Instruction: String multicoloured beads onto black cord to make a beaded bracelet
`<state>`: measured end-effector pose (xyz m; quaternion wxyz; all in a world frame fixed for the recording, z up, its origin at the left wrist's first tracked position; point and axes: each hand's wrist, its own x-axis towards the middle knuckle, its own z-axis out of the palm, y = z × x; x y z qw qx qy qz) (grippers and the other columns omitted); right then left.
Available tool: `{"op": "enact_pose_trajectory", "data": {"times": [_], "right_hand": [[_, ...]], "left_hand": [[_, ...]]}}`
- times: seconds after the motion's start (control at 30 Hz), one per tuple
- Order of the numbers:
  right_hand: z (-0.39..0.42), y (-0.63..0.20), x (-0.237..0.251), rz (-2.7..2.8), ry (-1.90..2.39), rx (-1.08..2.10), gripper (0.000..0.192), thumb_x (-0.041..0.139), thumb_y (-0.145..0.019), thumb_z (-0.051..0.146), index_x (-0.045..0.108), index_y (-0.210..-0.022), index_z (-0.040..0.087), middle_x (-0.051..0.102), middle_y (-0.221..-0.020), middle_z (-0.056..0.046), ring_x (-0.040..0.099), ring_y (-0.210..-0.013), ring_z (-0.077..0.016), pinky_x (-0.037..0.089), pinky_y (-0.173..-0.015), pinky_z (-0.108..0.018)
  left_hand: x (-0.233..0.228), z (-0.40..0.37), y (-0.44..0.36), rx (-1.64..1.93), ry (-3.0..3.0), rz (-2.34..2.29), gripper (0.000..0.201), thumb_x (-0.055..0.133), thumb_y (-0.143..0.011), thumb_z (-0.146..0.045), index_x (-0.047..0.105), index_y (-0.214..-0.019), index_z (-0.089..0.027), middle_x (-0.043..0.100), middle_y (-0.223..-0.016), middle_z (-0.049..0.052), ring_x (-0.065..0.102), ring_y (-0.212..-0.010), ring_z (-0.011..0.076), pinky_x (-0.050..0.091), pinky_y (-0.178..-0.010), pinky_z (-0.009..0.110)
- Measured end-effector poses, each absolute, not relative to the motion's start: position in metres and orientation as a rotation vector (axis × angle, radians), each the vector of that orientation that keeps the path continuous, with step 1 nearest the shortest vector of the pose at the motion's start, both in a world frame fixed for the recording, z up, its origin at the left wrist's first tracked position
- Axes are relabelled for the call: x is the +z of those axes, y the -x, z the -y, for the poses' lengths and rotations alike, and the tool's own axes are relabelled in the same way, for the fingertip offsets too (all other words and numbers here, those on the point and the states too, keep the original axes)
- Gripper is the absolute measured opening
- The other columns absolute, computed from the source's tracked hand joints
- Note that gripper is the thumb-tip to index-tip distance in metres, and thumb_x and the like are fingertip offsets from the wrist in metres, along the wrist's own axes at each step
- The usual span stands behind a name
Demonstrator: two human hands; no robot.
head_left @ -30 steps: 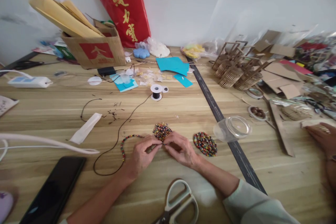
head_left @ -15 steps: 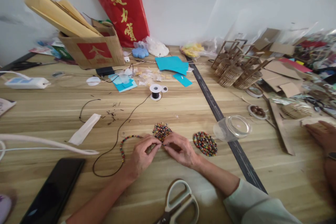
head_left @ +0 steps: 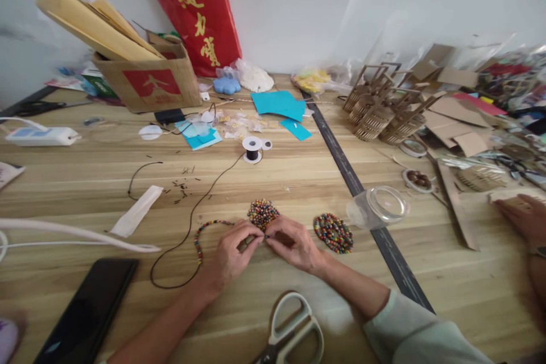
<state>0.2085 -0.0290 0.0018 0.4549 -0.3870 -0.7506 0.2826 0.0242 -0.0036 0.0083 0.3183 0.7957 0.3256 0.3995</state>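
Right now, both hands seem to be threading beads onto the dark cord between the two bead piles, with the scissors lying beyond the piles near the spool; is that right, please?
Nearly. In the head view the scissors lie near the camera, on the near side of the left hand and right hand, not beyond the bead piles near the spool.

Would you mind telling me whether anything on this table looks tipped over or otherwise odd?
Yes: the clear plastic jar lies on its side beside a loose pile of beads, and short dark cord scraps are scattered near the paper strip.

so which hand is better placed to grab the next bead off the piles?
Probably right. The right hand lies between the near bead pile and the second pile. The left hand pinches the beaded cord.
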Motion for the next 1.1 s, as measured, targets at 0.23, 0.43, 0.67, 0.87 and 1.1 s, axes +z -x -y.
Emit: {"op": "enact_pose_trajectory", "data": {"times": [0.23,0.43,0.67,0.87,1.1], "right_hand": [[0.029,-0.21,0.001,1.805,0.897,0.71,0.01,0.057,-0.092,0.025,0.061,-0.088,0.017,0.065,-0.08,-0.006,0.062,-0.075,-0.0158,0.052,-0.069,-0.028],[0.029,-0.211,0.001,1.819,0.879,0.705,0.009,0.056,-0.093,0.024,0.06,-0.089,0.017,0.065,-0.081,-0.007,0.062,-0.076,-0.0163,0.052,-0.07,-0.029],[0.032,-0.213,0.001,1.936,0.828,0.57,0.008,0.048,-0.095,0.017,0.056,-0.097,0.018,0.062,-0.088,-0.008,0.058,-0.085,-0.0185,0.051,-0.075,-0.033],[0.033,-0.214,0.0,1.967,0.829,0.469,0.01,0.047,-0.094,0.015,0.056,-0.099,0.018,0.06,-0.087,-0.008,0.054,-0.084,-0.0192,0.05,-0.074,-0.034],[0.033,-0.212,0.001,1.986,0.844,0.456,0.01,0.048,-0.095,0.016,0.056,-0.099,0.019,0.06,-0.087,-0.008,0.054,-0.084,-0.0186,0.05,-0.074,-0.033]], "left_hand": [[0.01,0.003,-0.024,1.064,-2.093,-0.826,0.01,0.058,-0.084,-0.009,0.067,-0.082,-0.015,0.069,-0.075,0.006,0.065,-0.073,0.0159,0.053,-0.069,0.026],[0.01,0.003,-0.023,1.086,-2.048,-0.813,0.01,0.059,-0.085,-0.012,0.067,-0.081,-0.015,0.069,-0.075,0.005,0.065,-0.072,0.0159,0.053,-0.069,0.026],[0.009,0.005,-0.014,1.198,-1.823,-1.076,0.02,0.045,-0.095,-0.022,0.064,-0.099,-0.017,0.067,-0.095,0.007,0.062,-0.093,0.0187,0.049,-0.087,0.031],[0.014,0.006,-0.013,1.189,-1.972,-0.932,0.018,0.048,-0.092,-0.018,0.064,-0.101,-0.017,0.066,-0.1,0.01,0.059,-0.1,0.0217,0.047,-0.091,0.037],[0.011,0.003,-0.024,1.231,-2.247,-0.677,0.013,0.065,-0.08,-0.012,0.067,-0.092,-0.017,0.07,-0.087,0.009,0.061,-0.095,0.0233,0.05,-0.086,0.04]]}}
